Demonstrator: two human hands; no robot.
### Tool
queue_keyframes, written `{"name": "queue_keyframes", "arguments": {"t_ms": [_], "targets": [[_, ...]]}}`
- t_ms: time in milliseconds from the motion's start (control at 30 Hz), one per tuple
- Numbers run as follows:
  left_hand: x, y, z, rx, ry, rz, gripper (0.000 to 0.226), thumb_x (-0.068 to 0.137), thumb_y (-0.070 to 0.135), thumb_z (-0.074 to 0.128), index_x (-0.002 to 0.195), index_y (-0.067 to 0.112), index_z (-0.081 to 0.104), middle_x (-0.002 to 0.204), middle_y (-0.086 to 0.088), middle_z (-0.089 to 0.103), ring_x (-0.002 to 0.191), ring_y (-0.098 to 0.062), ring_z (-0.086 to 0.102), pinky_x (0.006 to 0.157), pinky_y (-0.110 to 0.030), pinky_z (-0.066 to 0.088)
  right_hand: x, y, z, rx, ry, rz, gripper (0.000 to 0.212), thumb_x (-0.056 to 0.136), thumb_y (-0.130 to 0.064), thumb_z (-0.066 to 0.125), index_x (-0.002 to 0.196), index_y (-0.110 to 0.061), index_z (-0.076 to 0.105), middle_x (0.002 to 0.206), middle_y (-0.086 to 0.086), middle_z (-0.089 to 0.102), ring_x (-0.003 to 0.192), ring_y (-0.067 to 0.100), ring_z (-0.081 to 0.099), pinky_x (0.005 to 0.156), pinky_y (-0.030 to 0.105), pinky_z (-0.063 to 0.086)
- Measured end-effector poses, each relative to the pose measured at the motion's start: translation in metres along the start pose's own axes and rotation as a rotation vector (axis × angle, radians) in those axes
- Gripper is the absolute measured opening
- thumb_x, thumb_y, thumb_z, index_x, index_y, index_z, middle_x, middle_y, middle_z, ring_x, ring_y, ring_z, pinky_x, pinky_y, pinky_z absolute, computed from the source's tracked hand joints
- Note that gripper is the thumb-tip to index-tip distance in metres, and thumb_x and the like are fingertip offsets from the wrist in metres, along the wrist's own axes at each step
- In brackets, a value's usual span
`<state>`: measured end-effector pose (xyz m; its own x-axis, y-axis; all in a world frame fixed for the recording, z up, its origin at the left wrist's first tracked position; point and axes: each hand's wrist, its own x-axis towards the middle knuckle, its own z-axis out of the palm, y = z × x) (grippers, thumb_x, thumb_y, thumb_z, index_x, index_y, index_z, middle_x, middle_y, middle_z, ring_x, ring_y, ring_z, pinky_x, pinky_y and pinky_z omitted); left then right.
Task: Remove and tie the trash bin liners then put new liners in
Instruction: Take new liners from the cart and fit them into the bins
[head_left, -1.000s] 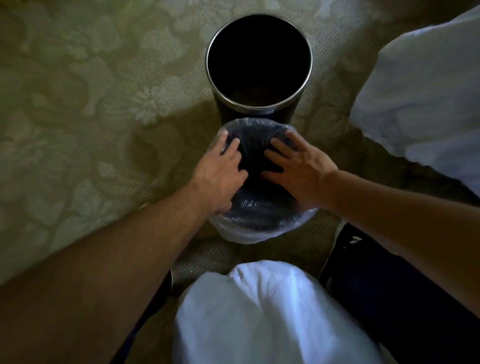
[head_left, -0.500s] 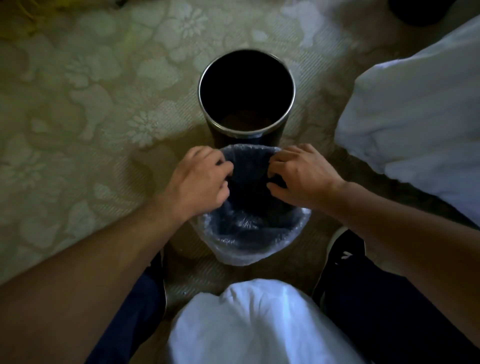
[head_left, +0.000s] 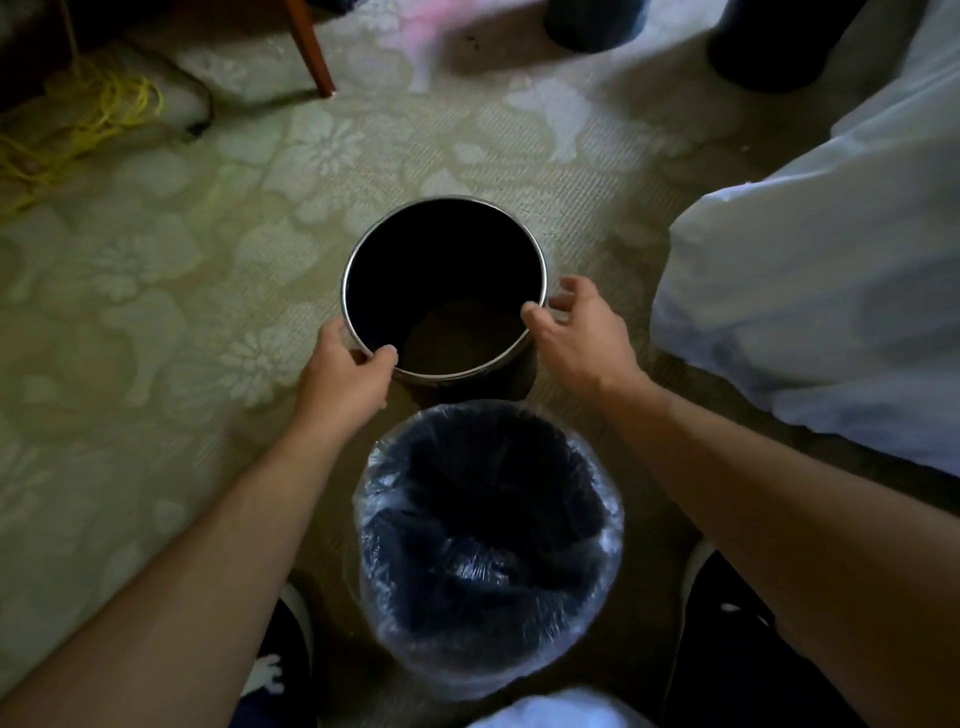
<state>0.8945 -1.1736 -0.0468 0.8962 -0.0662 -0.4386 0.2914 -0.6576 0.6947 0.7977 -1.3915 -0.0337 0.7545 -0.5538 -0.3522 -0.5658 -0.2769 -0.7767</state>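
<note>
— We begin with the floor: a pale green carpet (head_left: 171, 291) with a woven flower pattern, dim in the near part.

— On it, in the middle, we see a round black bin with a bright metal rim (head_left: 395, 270), upright and bare inside.

— The left hand (head_left: 345, 374) grips that rim at its near left side, thumb hooked over the edge and fingers down the outside.

— The right hand (head_left: 576, 332) is at the rim's right side, fingers loosely spread and holding nothing. Its thumb tip lies at the edge, but we cannot tell if it touches.

— Just in front of that bin, nearer to us, stands a second round dark bin (head_left: 395, 639). A clear crinkled plastic liner (head_left: 597, 519) sits inside it and folds out over its rim.

— The two bins are close, and we cannot tell whether they touch.

— A large full white plastic bag (head_left: 810, 322) lies to the right, and another white bag (head_left: 561, 712) shows at the bottom edge.

— Far left we see a tangle of yellow cord (head_left: 88, 119), and beside it a slanted brown wooden leg (head_left: 311, 49).
</note>
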Motion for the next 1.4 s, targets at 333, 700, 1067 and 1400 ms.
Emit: {"name": "queue_keyframes", "arguments": {"t_ms": [333,700,1067,1400], "targets": [[0.035,0.004,-0.002,-0.381,-0.167,-0.152,0.068,0.095,0.000,0.053,0.142,0.048,0.040,0.132,-0.001,0.057,0.105,-0.031,0.068,0.067,-0.049,0.062,0.037,-0.006,0.020,0.191,-0.079,0.117,0.070,0.077,-0.029,0.058,0.142,-0.047,0.041,0.120,-0.003,0.067,0.100,0.023,0.070,0.072,0.049,0.064],[0.024,0.037,-0.022,-0.482,-0.264,-0.130,0.087,0.087,-0.014,0.044,0.143,0.051,0.039,0.136,-0.010,0.054,0.102,-0.040,0.068,0.065,-0.049,0.061,0.035,-0.023,-0.001,0.230,-0.147,0.081,0.067,0.092,0.005,0.052,0.139,-0.042,0.043,0.118,0.016,0.064,0.078,0.031,0.075,0.058,0.047,0.063],[-0.089,0.137,-0.124,-0.485,-0.139,0.102,0.083,0.083,-0.009,0.046,0.135,0.056,0.045,0.128,-0.006,0.056,0.099,-0.039,0.068,0.067,-0.048,0.062,-0.056,-0.155,-0.097,0.244,-0.078,-0.173,0.063,0.094,0.002,0.057,0.140,-0.040,0.043,0.106,0.014,0.069,0.091,0.029,0.073,0.064,0.047,0.064],[-0.285,0.140,-0.198,-0.461,-0.137,0.267,0.088,0.088,-0.010,0.056,0.138,0.060,0.043,0.111,-0.015,0.064,0.094,-0.035,0.069,0.062,-0.045,0.061,-0.234,-0.176,-0.169,0.376,-0.125,-0.271,0.067,0.090,0.007,0.055,0.136,-0.042,0.051,0.103,0.009,0.074,0.085,0.030,0.076,0.063,0.054,0.062]]}}
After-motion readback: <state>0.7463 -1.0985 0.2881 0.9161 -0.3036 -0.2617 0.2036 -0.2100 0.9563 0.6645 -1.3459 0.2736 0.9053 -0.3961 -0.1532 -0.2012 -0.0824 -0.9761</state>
